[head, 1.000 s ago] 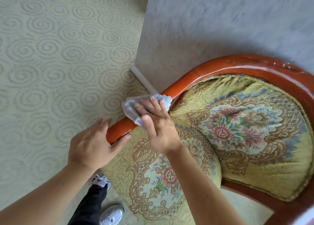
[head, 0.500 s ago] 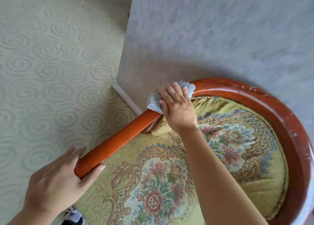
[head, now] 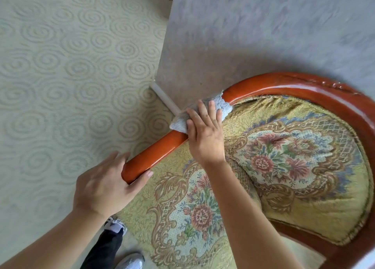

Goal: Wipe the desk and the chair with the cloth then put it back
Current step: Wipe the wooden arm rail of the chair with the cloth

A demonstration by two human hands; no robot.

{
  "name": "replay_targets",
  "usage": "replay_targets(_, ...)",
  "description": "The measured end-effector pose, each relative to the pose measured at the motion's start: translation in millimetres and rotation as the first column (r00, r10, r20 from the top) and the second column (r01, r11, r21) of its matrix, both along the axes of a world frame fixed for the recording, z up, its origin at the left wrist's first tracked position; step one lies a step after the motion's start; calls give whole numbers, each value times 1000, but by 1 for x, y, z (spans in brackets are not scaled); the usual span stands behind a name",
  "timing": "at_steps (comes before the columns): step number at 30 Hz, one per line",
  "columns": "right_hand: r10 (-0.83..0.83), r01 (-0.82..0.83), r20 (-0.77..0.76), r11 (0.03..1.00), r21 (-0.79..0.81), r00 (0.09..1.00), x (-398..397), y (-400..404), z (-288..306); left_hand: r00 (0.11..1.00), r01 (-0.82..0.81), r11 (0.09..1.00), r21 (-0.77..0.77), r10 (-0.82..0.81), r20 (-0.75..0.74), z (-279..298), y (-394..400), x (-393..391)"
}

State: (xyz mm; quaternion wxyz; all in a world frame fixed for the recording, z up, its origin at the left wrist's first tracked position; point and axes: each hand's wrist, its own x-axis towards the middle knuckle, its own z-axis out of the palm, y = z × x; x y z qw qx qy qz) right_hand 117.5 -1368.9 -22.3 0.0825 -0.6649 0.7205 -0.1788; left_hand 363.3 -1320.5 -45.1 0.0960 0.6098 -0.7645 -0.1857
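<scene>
Swirl-patterned carpet (head: pixel 60 76) fills left of frame. Lower left: left hand (head: pixel 105 185) grasps free end of chair (head: pixel 304 86) armrest, thumb under, fingers over outer side. Centre: cloth (head: pixel 203 112) draped over red wooden rail, right hand (head: pixel 205 134) pressing it down, fingers nearly straight on top. Right: floral cushion (head: pixel 284 163) inside curved frame. Upper right: grey wall (head: pixel 263 35) just behind chair.

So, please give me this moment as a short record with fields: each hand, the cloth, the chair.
left hand: grips the near end of the armrest
right hand: fingers straight, presses the cloth onto the armrest
cloth: pale blue, draped over the rail
chair: red-brown wooden rail, floral cushions
floor: pale carpet with spirals
</scene>
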Motion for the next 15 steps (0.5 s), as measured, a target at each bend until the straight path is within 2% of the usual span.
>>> replay_targets(3,-74,74,235,997,8,969,42,29,-10,1000,-2,999,33,2,-11,2,0,-1)
replay_targets(6,-100,93,310,995,38,945,61,47,-11,999,13,998,55,-11,-37,6,0,-1)
replay_targets(8,-49,40,212,998,46,976,55,49,-8,999,8,997,79,-6,-31,9,-5,-3)
replay_targets(10,45,-46,35,998,51,998,40,44,-4,1000,28,998,61,-29,11,13,-15,-14)
replay_targets(12,105,-96,-109,992,80,989,22,33,-1,997,61,997,40,-63,35,19,-27,-37)
replay_targets(15,116,-85,-239,987,135,964,-4,10,6,993,119,991,61,-119,-5,23,-47,-80)
